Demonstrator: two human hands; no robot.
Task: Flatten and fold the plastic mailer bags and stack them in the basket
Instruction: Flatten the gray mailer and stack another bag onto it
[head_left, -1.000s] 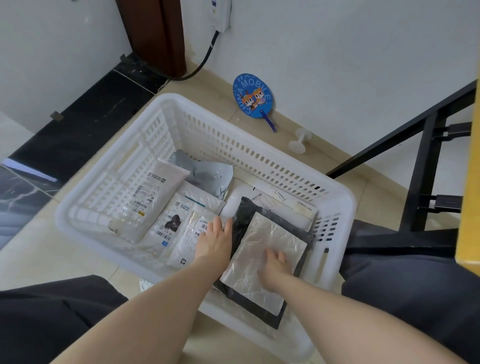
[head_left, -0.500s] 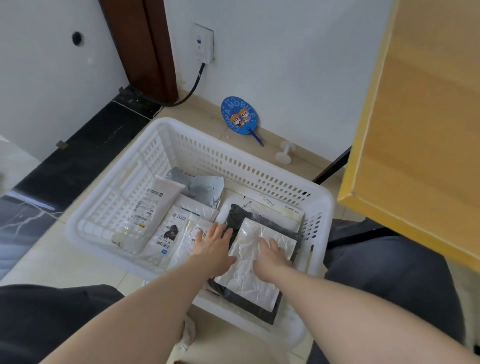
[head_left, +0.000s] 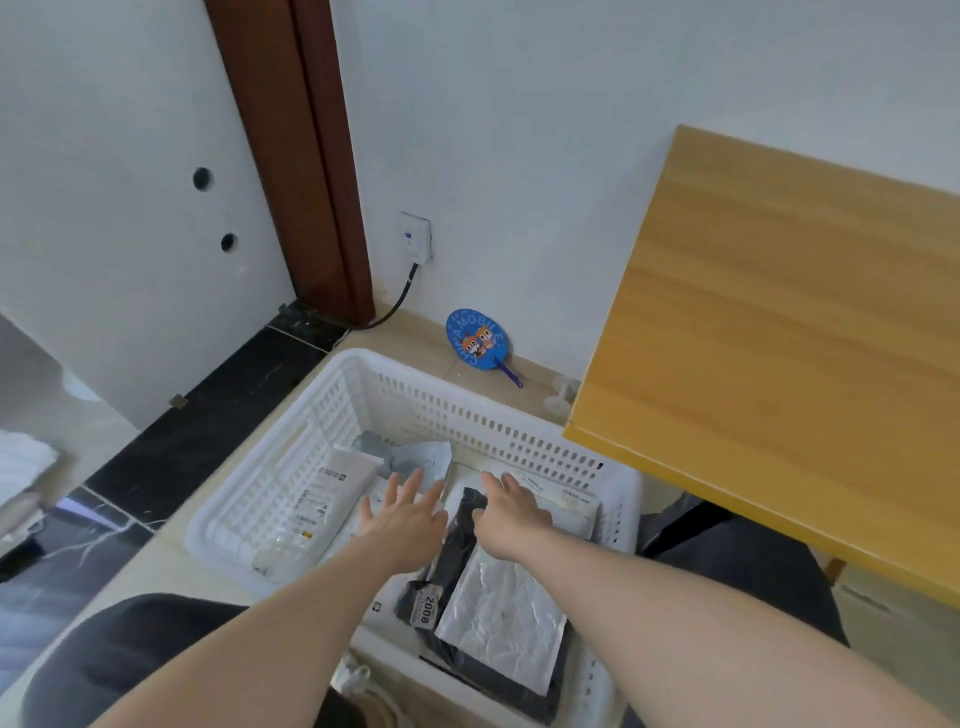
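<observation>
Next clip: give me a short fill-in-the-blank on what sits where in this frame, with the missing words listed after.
1. The mailer bags lie inside a white ____ with slotted walls.
2. The silver bubble mailer lies on top of a ____ bag.
3. The round fan leaning on the wall is ____.
4. Both the left hand and the right hand have their fingers ____.

Missing words: basket; black; blue; spread

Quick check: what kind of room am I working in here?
Probably a home or small office corner: a tiled floor, a wall socket beside a wooden door frame, a wooden table, and the basket.
</observation>
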